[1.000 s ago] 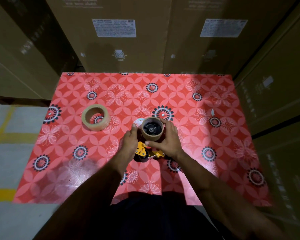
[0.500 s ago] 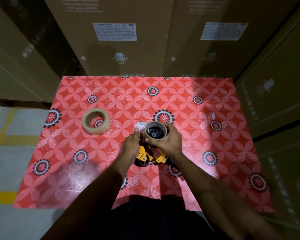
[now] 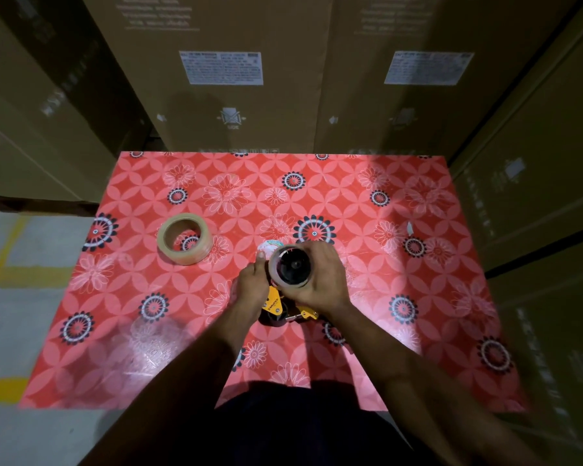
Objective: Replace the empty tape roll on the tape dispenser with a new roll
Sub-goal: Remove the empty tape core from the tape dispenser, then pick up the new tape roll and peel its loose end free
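Tape dispenser with a yellow metal frame and black body (image 3: pixel 276 307) stood near the middle of the surface, slightly toward six o'clock, partly hidden under both hands. Nearest the camera, two bare forearms reached in from six o'clock over the red floral-patterned covered surface (image 3: pixel 401 264). The left hand (image 3: pixel 251 287) was closed around the dispenser's left side, its thumb pointing toward twelve o'clock. The right hand (image 3: pixel 322 280) wrapped its fingers around the empty brown cardboard tape core (image 3: pixel 292 265), which sat on the dispenser's black hub, its open face turned up toward the camera. Just beyond the core, at twelve o'clock from it, a small pale round object (image 3: pixel 271 247) peeked out; what it was could not be told. Farther off, at ten o'clock from the hands and well apart from them, the new roll of clear-tan packing tape (image 3: pixel 184 238) lay flat on the surface. Beyond the far edge, tall brown cardboard cartons with white printed labels (image 3: pixel 223 67) stood at twelve o'clock.
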`<state>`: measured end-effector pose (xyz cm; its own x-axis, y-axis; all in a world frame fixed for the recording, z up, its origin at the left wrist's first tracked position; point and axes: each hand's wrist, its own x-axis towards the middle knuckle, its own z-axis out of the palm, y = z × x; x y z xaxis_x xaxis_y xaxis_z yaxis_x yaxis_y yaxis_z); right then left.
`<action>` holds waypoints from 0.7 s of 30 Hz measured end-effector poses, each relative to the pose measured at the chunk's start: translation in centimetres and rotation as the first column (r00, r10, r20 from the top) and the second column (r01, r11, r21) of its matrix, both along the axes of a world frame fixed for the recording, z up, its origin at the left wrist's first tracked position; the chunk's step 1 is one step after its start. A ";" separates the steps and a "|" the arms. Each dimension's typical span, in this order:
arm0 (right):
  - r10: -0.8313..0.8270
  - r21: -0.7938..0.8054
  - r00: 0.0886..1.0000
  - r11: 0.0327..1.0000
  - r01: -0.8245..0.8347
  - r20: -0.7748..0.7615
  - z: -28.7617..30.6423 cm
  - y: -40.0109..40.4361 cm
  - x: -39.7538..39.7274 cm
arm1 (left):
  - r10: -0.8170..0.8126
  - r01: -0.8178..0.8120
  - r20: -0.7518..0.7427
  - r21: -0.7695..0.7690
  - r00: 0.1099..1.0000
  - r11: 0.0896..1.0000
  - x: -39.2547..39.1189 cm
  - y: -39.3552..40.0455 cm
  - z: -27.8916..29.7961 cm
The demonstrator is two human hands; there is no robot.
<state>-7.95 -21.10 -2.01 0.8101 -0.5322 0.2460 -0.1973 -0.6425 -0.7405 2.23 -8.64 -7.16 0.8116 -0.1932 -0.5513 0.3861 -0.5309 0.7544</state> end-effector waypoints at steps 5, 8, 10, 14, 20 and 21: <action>-0.513 0.802 0.840 0.422 0.423 -0.174 -1.4 -1.4 -0.3 | -0.059 0.059 0.003 -0.100 0.998 0.993 -0.5 -0.1 1.4; -0.395 0.706 0.902 0.589 0.393 -0.173 -1.4 -2.3 -0.8 | -0.086 0.086 0.010 -0.099 0.996 0.991 -0.3 0.2 1.2; -0.373 0.641 0.912 0.661 0.391 -0.172 -0.9 -3.5 -1.0 | -0.129 0.131 0.024 -0.088 0.991 0.988 -0.2 0.3 1.1; -0.365 0.418 0.900 0.798 0.434 -0.239 0.3 -6.9 -0.6 | -0.175 0.180 0.052 -0.109 0.983 0.978 0.3 0.3 1.5; -0.211 0.408 0.883 0.825 0.391 -0.419 -1.2 -9.5 -1.3 | -0.188 0.182 -0.007 -0.219 0.982 0.958 0.9 1.7 3.3; -0.227 0.401 0.874 0.820 0.409 -0.429 -1.1 -9.4 -1.5 | -0.207 0.200 -0.006 -0.225 0.978 0.953 0.7 2.1 3.6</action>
